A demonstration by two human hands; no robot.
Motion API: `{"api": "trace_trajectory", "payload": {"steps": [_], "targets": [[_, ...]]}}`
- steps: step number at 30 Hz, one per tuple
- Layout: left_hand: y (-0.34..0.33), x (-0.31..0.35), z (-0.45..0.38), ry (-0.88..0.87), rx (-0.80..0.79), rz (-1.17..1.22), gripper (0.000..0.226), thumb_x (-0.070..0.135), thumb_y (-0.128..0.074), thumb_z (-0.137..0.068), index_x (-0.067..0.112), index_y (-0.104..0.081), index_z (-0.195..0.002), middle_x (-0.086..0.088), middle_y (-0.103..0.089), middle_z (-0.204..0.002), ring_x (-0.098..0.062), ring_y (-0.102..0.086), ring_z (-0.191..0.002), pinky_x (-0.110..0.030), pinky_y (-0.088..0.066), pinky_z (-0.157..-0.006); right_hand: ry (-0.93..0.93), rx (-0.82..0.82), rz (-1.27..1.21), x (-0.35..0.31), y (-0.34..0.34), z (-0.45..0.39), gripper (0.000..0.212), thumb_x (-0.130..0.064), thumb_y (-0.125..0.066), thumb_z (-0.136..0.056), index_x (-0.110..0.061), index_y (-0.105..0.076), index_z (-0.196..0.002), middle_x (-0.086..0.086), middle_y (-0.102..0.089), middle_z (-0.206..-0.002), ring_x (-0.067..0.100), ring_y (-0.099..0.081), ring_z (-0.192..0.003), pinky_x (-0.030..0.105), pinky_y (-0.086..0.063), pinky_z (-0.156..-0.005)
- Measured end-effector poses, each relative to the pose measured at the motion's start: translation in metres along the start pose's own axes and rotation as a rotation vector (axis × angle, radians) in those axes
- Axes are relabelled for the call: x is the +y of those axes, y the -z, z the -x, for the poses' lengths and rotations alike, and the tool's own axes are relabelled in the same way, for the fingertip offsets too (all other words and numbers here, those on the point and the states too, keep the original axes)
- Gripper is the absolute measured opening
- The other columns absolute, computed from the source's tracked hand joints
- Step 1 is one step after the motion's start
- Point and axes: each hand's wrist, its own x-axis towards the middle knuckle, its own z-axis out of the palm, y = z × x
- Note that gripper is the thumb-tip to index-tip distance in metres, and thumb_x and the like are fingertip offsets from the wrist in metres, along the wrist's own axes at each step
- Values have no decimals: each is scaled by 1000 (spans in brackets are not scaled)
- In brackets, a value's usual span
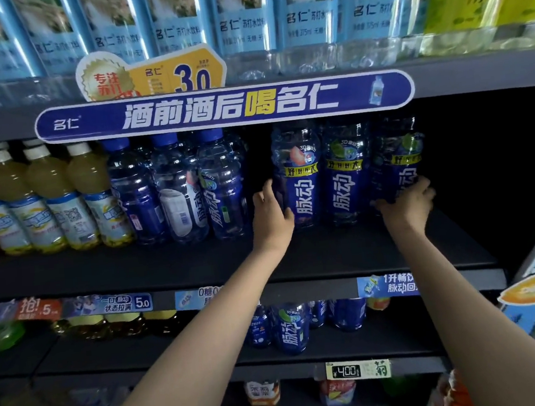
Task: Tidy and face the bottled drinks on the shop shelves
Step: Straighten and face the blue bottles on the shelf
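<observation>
— Fingers first: how do they sit?
— Fingers of the left hand (272, 213) curl round the left side of the leftmost big blue bottle (299, 174); fingers of the right hand (410, 201) curl round the low right side of the rightmost big blue bottle (395, 162). Both bottles stand upright on the dark middle shelf (200, 260), with a third big bottle (344, 170) just between them, labels facing out.
— What's around them, biggest down?
— Above, an upper shelf of pale-blue-labelled soda water bottles (243, 20), clear plastic, tops cut off by the frame. Under it, a long rounded blue banner (225, 106) hides the big bottles' caps. To the left, a gap, then smaller blue-capped bottles (178, 191), ribbed and see-through, their labels turned sideways or backwards. Further left, yellow drinks with white caps (49, 196). Below, more blue bottles (291, 328) behind paper price strips (107, 304).
— Anything unclear?
— Right of the hands the shelf goes black; I can't tell what's in there. The bottom shelf items are blurred, apart from a small digital price tag (347, 371).
</observation>
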Motion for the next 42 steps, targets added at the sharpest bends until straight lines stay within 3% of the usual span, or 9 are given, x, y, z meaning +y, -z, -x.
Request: {"api": "trace_trajectory", "payload": {"steps": [4,11,16,22,26,31,34,37,42], "targets": [[17,-13,20,-179,78,4,55,2,-54,-87,8,-33,-138,-8,-41,-129,-13,-50,-107,-15,-41,-85,316,220,-85,-32,-10,51,55,-4,-67,-82,6,-40,-129,25,-35,-134,40,-37,-121,38,-36,-97],[93,-71,37,-73,236,-10,45,1,-59,-86,5,-42,-127,-7,-48,-125,-16,-54,-107,-9,-34,-81,682,-274,-225,-100,-73,118,57,-10,-72,-81,8,-41,-125,24,-47,-123,28,-46,-114,32,-41,-90],[146,-108,40,17,176,-50,48,3,-57,-88,10,-38,-131,-2,-50,-120,-11,-53,-95,-21,-44,-80,435,-543,-122,-133,-121,127,91,-27,-78,-76,2,-22,-142,20,-37,-143,33,-40,-131,42,-39,-103],[181,-126,46,3,61,15,50,5,-55,-89,11,-34,-135,2,-49,-115,-6,-50,-92,-22,-44,-81,269,-401,-47,-146,-130,153,72,-32,-78,-75,0,-37,-124,18,-52,-128,35,-54,-113,41,-46,-84],[202,-117,48,22,-127,172,50,12,-58,-90,11,-33,-134,5,-48,-110,-10,-52,-99,-21,-43,-84,228,-484,-14,-154,-103,173,72,-30,-81,-72,-3,-40,-125,8,-58,-116,27,-58,-102,35,-45,-79],[224,-108,62,114,-477,331,69,33,-70,-81,22,-32,-137,7,-46,-126,-10,-45,-119,-26,-38,-97,63,-615,-385,-168,-66,222,49,-24,-79,-75,-12,-52,-114,-2,-64,-102,15,-62,-89,26,-49,-70],[244,-110,75,234,-577,525,45,34,-70,-81,28,-50,-120,9,-59,-120,-10,-55,-113,-27,-44,-95,-25,-751,-656,-184,-55,254,29,-20,-71,-82,-15,-58,-107,3,-70,-103,16,-69,-89,29,-57,-74],[264,-122,86,222,-523,615,28,29,-75,-77,32,-58,-101,6,-68,-107,-12,-64,-101,-29,-51,-91,-4,-827,-690,-196,-53,278,22,-20,-68,-85,-13,-61,-105,4,-72,-102,18,-70,-92,28,-58,-74],[305,-143,96,165,-233,453,49,25,-83,-67,22,-54,-107,3,-65,-108,-9,-63,-94,-26,-51,-82,-174,-788,-699,-208,-62,305,39,-29,-67,-86,-1,-61,-113,15,-69,-110,25,-67,-98,36,-56,-85]]}}
